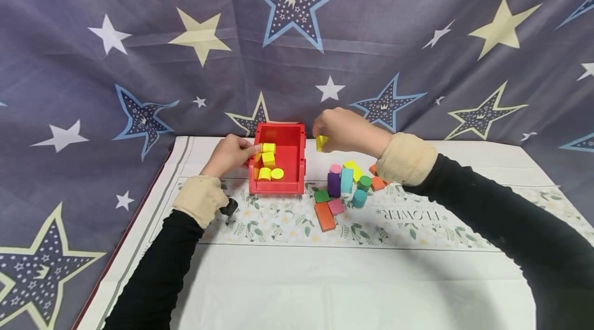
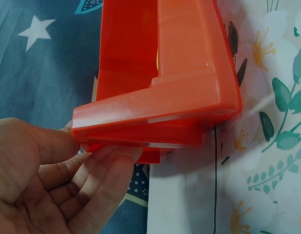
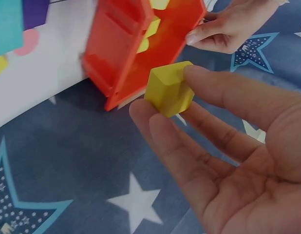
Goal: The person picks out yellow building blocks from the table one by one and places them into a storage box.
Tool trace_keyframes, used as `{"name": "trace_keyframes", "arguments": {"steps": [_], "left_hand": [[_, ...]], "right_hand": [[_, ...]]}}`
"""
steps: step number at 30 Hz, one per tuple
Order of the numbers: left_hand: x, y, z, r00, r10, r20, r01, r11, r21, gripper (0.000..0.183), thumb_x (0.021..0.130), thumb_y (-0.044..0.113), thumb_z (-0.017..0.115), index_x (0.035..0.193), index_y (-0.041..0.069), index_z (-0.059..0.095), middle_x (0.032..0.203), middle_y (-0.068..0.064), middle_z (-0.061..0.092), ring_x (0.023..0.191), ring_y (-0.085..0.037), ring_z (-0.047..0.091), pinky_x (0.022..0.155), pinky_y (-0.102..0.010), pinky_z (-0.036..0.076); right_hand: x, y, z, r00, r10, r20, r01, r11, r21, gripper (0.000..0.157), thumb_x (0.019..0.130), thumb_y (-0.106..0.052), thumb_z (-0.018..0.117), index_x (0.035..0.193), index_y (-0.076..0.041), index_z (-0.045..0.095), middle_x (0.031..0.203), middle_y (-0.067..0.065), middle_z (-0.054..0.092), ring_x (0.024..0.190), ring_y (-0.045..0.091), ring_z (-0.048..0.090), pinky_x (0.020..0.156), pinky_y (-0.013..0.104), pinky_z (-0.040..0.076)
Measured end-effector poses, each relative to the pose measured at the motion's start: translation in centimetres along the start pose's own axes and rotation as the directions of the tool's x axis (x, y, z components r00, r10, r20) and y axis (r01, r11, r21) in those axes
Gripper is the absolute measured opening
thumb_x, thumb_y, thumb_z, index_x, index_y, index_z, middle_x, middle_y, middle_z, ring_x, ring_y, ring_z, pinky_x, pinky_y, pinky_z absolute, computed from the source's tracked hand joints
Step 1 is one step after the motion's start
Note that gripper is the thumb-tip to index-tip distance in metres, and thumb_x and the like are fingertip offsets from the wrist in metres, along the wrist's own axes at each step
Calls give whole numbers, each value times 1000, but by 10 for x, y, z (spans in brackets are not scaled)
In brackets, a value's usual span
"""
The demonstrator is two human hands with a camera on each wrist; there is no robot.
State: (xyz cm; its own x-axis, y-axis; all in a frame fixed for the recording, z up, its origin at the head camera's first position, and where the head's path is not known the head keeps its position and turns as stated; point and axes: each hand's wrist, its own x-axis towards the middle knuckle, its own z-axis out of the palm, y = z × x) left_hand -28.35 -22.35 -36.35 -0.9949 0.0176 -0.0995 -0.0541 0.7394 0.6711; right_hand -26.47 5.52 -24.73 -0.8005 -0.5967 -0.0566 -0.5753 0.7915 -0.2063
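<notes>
A red plastic bin [image 1: 292, 160] stands at the table's back, with several yellow blocks [image 1: 268, 159] lying along its left side. My left hand [image 1: 230, 155] pinches the bin's left rim, thumb on top and fingers beneath, as the left wrist view shows. Just right of the bin, my right hand [image 1: 345, 130] holds a yellow block [image 3: 169, 88] between thumb and fingertips, raised above the table. In the right wrist view the block overlaps the bin's near edge. Below my right hand lies another yellow block [image 1: 353, 170] among blocks of other colours.
Right of the bin, loose blocks lie in a cluster: a purple block [image 1: 333, 184], a light blue block [image 1: 346, 180], a green cylinder [image 1: 364, 183] and an orange block [image 1: 324, 216] among them. A star-patterned cloth [image 1: 278, 72] hangs behind the table. A small black object [image 1: 229, 207] shows by my left wrist.
</notes>
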Motion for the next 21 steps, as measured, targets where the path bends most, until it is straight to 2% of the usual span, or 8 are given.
{"name": "trace_keyframes", "arguments": {"steps": [7, 14, 21], "left_hand": [[0, 1, 0, 1000, 1, -3, -1, 1000, 3, 34, 100, 29, 66, 111, -2, 75, 105, -20, 76, 73, -17, 73, 79, -38, 62], [1, 0, 1, 1000, 5, -3, -5, 1000, 16, 35, 100, 29, 66, 111, -2, 75, 104, -20, 76, 74, -17, 74, 80, -38, 62], [0, 0, 1, 1000, 5, -9, -5, 1000, 16, 34, 100, 29, 66, 111, -2, 75, 103, -20, 76, 73, -17, 73, 78, -37, 62]], "right_hand": [[18, -18, -1, 1000, 14, -7, -15, 1000, -13, 24, 83, -4, 78, 108, -5, 78, 105, 10, 76, 90, 26, 68, 84, 38, 60], [33, -32, -1, 999, 32, -5, -32, 999, -2, 28, 85, -6, 78, 113, -5, 76, 113, 10, 75, 91, 25, 69, 82, 37, 61], [46, -45, 2, 998, 51, 25, -51, 999, 8, 29, 86, -6, 76, 115, -5, 75, 114, 9, 74, 89, 22, 68, 80, 34, 61]]}}
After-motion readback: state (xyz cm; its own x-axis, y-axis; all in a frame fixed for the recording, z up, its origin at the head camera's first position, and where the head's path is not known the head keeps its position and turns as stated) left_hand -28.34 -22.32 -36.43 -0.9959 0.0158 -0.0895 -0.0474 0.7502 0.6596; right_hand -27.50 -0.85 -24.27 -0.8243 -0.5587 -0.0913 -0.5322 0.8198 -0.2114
